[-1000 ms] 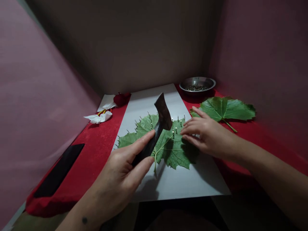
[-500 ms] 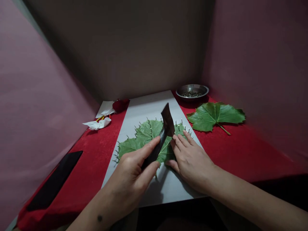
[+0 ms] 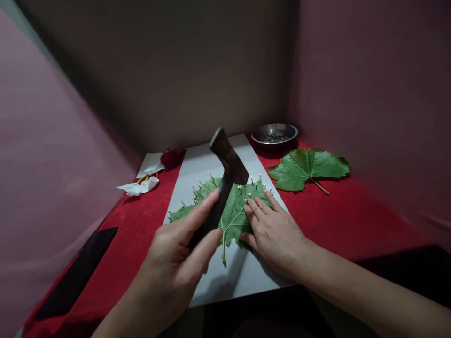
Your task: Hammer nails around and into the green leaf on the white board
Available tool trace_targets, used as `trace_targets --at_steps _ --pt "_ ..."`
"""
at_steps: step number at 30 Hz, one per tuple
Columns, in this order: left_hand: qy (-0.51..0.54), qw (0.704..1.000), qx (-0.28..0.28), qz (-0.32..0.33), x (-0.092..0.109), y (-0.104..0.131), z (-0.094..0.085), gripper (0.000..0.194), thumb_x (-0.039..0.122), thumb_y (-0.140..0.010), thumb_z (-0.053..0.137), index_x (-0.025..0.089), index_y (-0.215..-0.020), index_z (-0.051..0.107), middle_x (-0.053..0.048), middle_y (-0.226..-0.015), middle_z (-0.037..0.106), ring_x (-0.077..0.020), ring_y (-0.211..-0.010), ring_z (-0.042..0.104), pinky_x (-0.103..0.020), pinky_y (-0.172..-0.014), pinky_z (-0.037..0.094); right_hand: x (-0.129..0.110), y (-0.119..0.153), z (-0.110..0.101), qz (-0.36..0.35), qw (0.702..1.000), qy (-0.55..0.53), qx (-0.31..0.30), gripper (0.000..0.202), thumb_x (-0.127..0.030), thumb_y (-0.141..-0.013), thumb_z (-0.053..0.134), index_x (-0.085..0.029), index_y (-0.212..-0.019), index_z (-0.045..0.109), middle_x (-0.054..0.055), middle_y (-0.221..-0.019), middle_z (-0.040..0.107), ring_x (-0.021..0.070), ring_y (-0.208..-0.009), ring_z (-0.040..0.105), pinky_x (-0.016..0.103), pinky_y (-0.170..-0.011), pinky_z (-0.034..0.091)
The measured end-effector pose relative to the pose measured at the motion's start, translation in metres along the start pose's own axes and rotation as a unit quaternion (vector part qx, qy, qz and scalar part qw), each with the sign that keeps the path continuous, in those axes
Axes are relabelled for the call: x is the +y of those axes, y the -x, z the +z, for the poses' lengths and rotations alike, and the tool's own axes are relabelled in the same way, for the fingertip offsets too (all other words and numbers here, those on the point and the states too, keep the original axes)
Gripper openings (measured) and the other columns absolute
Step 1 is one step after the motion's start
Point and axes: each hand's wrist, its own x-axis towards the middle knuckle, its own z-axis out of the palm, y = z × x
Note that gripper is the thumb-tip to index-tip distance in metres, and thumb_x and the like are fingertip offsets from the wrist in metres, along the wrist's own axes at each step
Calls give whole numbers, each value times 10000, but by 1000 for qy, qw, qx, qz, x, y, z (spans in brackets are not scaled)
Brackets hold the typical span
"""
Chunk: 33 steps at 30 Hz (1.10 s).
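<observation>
A dark hammer (image 3: 228, 162) is raised over the board, its handle wrapped in my left hand (image 3: 183, 251). Beneath it a green leaf (image 3: 234, 213) lies on the white board (image 3: 214, 279), with several nails standing along its edges and among its lobes. My right hand (image 3: 276, 232) rests on the leaf's right side, fingers stretched forward; its fingertips are beside a nail (image 3: 245, 200), and whether they touch it I cannot tell. The left part of the leaf is partly hidden behind my left hand.
A metal bowl of nails (image 3: 275, 136) stands at the back right, with a second leaf (image 3: 308, 169) in front of it on the red cloth (image 3: 334, 216). At left lie white tissue (image 3: 141, 187), a dark red object (image 3: 171, 158) and a black strip (image 3: 77, 272).
My left hand has lifted the hammer up and to the left, tilting its head. My right hand stays on the leaf. The whole view has shifted slightly.
</observation>
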Motion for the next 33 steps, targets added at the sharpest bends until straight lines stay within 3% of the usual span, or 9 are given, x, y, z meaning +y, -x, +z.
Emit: trace_targets --at_steps 3,5,10,13,18,23,27,29,33 --pt "-23 995 -84 -46 -6 -5 6 516 248 -853 520 171 -1362 489 78 -524 418 -84 -431 392 -178 -386 338 -1 -1 -2 7 1000 5 -11 661 -525 -904 411 0 -1282 548 223 -1333 517 319 -1299 427 489 -1159 169" --pt "-11 992 -103 -68 -4 -6 5 510 256 -858 519 185 -1362 490 85 -513 396 -81 -428 369 -173 -377 317 -1 -1 -3 8 1000 4 -12 658 -524 -905 409 0 -1275 554 225 -1319 531 322 -1295 432 490 -1158 167" --pt "-11 1000 -2 24 8 4 -5 509 257 -857 565 298 -1359 487 88 -517 457 -72 -423 413 -154 -388 326 1 2 3 1 1000 -15 9 649 -497 -938 333 7 -1299 526 229 -1347 503 327 -1296 427 516 -1149 173" --pt "-50 997 32 57 1 6 -1 534 238 -859 555 295 -1381 456 87 -506 475 -81 -409 424 -165 -398 352 2 1 3 1 1000 -20 4 648 -503 -936 337 0 -1295 532 225 -1355 496 327 -1301 421 519 -1146 177" --pt "-105 991 -86 -12 -11 -3 8 509 261 -849 499 169 -1349 508 25 -599 568 -104 -437 424 -208 -404 375 0 0 -3 8 1000 -13 -11 654 -513 -904 424 10 -1277 546 234 -1348 496 324 -1304 418 508 -1156 149" --pt "-37 999 -7 -18 11 3 -8 497 297 -823 585 236 -1316 552 60 -504 500 -99 -410 434 -180 -366 361 1 1 1 1 1000 -19 11 625 -477 -923 394 10 -1288 535 229 -1361 483 332 -1301 421 529 -1152 150" --pt "-4 997 70 9 16 8 -12 510 297 -783 663 329 -1284 574 54 -587 584 -86 -430 479 -165 -397 405 2 3 3 -1 1000 -26 14 613 -461 -932 376 5 -1303 522 227 -1359 483 333 -1293 432 544 -1146 163" --pt "0 999 47 -15 9 5 -6 518 298 -806 628 290 -1318 545 57 -546 541 -89 -424 462 -168 -387 388 2 3 1 0 1000 -25 11 622 -477 -925 389 2 -1297 529 225 -1357 486 325 -1301 424 531 -1150 165" --pt "-25 996 -63 -59 -5 0 7 525 301 -834 560 181 -1343 519 58 -514 467 -102 -434 406 -194 -387 360 1 1 -3 9 1000 -17 -4 631 -500 -910 422 -3 -1277 550 224 -1350 497 318 -1300 428 508 -1156 160"
